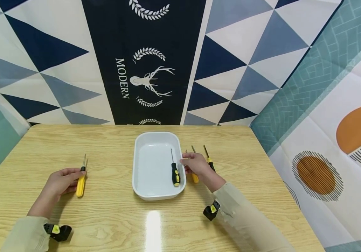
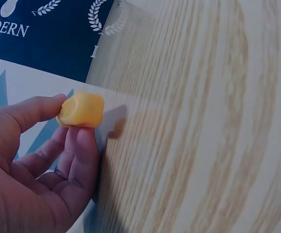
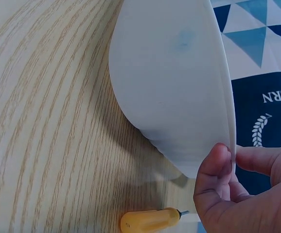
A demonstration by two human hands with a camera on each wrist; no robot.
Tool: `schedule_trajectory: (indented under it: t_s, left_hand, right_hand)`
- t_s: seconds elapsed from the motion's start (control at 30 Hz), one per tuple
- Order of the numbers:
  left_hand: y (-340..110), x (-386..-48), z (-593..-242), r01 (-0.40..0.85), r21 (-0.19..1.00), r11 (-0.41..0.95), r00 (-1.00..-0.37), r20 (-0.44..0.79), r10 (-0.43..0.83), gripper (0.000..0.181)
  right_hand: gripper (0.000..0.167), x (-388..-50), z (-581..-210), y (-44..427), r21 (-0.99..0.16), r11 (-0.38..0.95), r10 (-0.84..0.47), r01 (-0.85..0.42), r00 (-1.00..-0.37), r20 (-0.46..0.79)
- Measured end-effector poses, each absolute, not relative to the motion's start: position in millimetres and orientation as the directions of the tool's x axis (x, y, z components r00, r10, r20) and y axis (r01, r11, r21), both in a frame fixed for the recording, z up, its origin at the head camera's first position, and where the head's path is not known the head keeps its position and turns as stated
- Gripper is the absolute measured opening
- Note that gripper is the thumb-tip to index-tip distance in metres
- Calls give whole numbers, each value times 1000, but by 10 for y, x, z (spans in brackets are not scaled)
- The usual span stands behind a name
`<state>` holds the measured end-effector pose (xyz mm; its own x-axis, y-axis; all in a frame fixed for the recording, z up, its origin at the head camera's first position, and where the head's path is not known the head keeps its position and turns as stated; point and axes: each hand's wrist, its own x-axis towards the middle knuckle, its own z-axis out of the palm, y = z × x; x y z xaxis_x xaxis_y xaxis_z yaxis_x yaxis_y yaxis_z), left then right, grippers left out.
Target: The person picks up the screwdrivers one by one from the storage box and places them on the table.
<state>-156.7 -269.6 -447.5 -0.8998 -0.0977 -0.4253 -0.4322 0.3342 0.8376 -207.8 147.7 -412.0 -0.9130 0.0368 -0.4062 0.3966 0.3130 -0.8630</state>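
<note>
My left hand pinches a yellow-handled screwdriver between thumb and fingers, its shaft pointing away toward the back. In the left wrist view the butt end of that yellow handle faces the camera. My right hand grips the right rim of a white tray, thumb inside and fingers outside; the right wrist view shows the tray's outer wall and the pinch on its rim. Inside the tray, along its right side, lies a black-and-yellow screwdriver.
Right of the tray, partly hidden by my right hand, lie a yellow-handled screwdriver, a black-and-yellow one and another tip. A patterned cloth hangs behind the wooden table.
</note>
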Motion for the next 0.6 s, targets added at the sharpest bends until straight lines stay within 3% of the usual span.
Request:
schedule_trajectory:
  t_s: [0.6]
  left_hand:
    - [-2694,-1562,-4453,-418,780,465,-906,-399,-144,59]
  right_hand:
    - [29,-2067,-4103,1472,-853,325,58,408,-909,-413]
